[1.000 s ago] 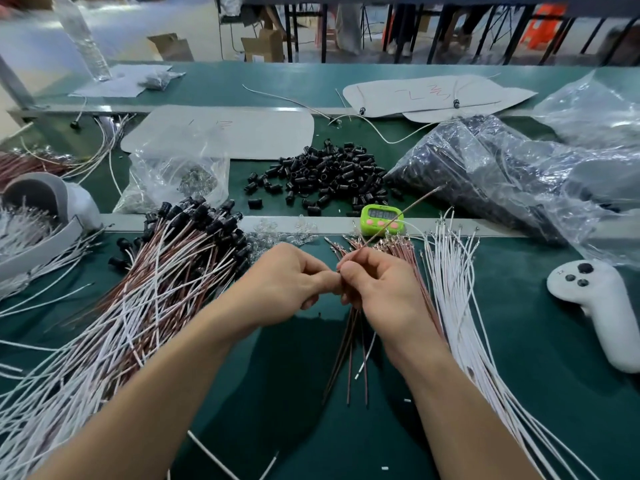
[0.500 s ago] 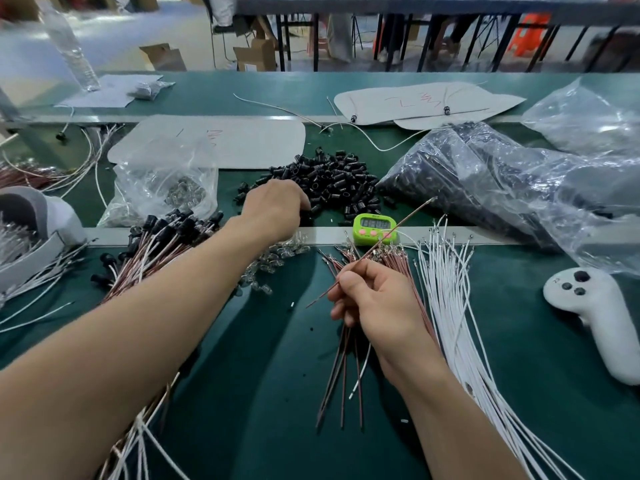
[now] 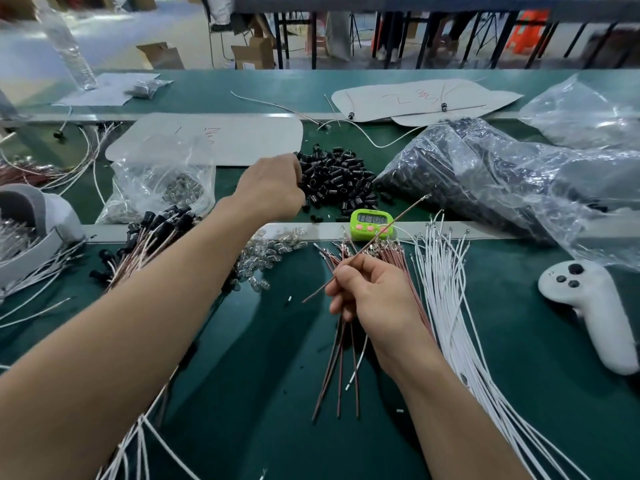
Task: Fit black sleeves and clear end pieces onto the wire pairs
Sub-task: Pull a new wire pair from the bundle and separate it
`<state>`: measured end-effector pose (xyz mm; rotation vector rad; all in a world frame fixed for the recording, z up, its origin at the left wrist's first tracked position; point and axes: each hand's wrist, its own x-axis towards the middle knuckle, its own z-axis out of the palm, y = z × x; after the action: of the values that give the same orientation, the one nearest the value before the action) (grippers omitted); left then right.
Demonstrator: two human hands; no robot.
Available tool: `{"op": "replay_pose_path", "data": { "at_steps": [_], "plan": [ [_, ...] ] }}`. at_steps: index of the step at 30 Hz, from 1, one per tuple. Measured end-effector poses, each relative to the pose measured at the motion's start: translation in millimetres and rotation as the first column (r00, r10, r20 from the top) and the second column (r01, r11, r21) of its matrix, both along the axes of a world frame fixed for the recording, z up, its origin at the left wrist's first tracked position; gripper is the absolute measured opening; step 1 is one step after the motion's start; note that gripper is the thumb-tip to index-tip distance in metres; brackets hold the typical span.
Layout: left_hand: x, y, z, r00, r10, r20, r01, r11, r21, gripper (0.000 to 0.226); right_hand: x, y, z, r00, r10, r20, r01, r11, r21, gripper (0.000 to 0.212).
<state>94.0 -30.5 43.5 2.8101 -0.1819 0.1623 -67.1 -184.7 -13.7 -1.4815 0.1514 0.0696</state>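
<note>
The green timer (image 3: 370,220) sits on the rail at the middle of the bench, and the pile of black sleeves (image 3: 341,178) lies just beyond it, away from the person. The left hand (image 3: 273,188) is at the pile's left edge, beyond and to the left of the timer, knuckles up with the fingers turned down among the sleeves. The back of the hand hides them, so I cannot tell whether they pinch a sleeve or only touch the heap. The right hand (image 3: 374,292) is on the near side of the timer, thumb and forefinger pinching a brown wire (image 3: 408,212). The wire's long axis slants up and away to the right, passing over the timer's right end, and its free tip points toward the big bag beyond. The left hand is plainly the nearer to the sleeves. A sleeve would likely have to travel back across the timer to reach that raised tip. The loose clear end pieces (image 3: 270,251) lie just left of the timer, on its near side. The terminal at the wire's tip is too fine to make out, and the left forearm covers part of the clear pieces.
</note>
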Motion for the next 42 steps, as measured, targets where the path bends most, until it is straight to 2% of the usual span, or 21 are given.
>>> {"op": "replay_pose_path", "data": {
  "at_steps": [2,4,6,9,15,21,24,25,28,31,36,42],
  "plan": [
    [-30,2,3,0.999,-0.011,-0.048,-0.006,0.944,-0.330,0.011,-1,0,1,1.000,-0.009,0.000,0.009,1.000,0.016,0.022],
    [-71,4,1,0.991,-0.056,-0.120,-0.033,0.778,-0.628,0.012,-2,2,2,1.000,-0.016,-0.001,0.016,0.999,0.039,0.022],
    [-109,8,-9,0.985,-0.094,-0.146,-0.051,0.646,-0.761,0.013,-4,4,2,1.000,-0.020,0.001,0.019,0.999,0.050,0.022],
    [-151,19,-30,0.984,-0.089,-0.154,-0.083,0.534,-0.841,0.024,-6,8,3,0.999,-0.042,0.024,0.041,0.998,0.055,0.023],
    [-173,38,-57,0.983,0.046,-0.178,-0.166,0.635,-0.755,0.027,-9,8,3,0.995,-0.076,0.068,0.071,0.995,0.072,0.018],
    [-176,30,-60,0.996,0.086,0.017,-0.058,0.788,-0.613,0.013,-10,8,1,0.993,-0.068,0.100,0.064,0.997,0.045,0.018],
    [-180,27,-62,0.990,0.108,0.089,-0.052,0.874,-0.484,0.029,-10,7,-1,0.994,-0.048,0.095,0.048,0.999,0.011,0.019],
    [-181,27,-64,0.990,0.105,0.096,-0.049,0.884,-0.464,0.028,-10,7,-1,0.995,-0.037,0.090,0.037,0.999,0.000,0.019],
    [-181,26,-66,0.984,0.133,0.122,-0.056,0.868,-0.493,0.006,-11,6,-4,0.996,0.005,0.086,-0.001,0.999,-0.040,0.018],
    [-183,26,-67,0.975,0.167,0.145,-0.069,0.853,-0.517,0.028,-11,5,-5,0.995,0.032,0.097,-0.024,0.996,-0.081,0.016],
    [-188,25,-61,0.984,0.109,0.143,-0.039,0.906,-0.422,0.022,-14,4,-1,0.989,0.034,0.145,-0.021,0.996,-0.088,0.019],
    [-192,25,-58,0.980,0.105,0.166,-0.034,0.924,-0.381,0.017,-12,5,2,0.977,-0.060,0.203,0.068,0.997,-0.033,0.015]
  ]
}}
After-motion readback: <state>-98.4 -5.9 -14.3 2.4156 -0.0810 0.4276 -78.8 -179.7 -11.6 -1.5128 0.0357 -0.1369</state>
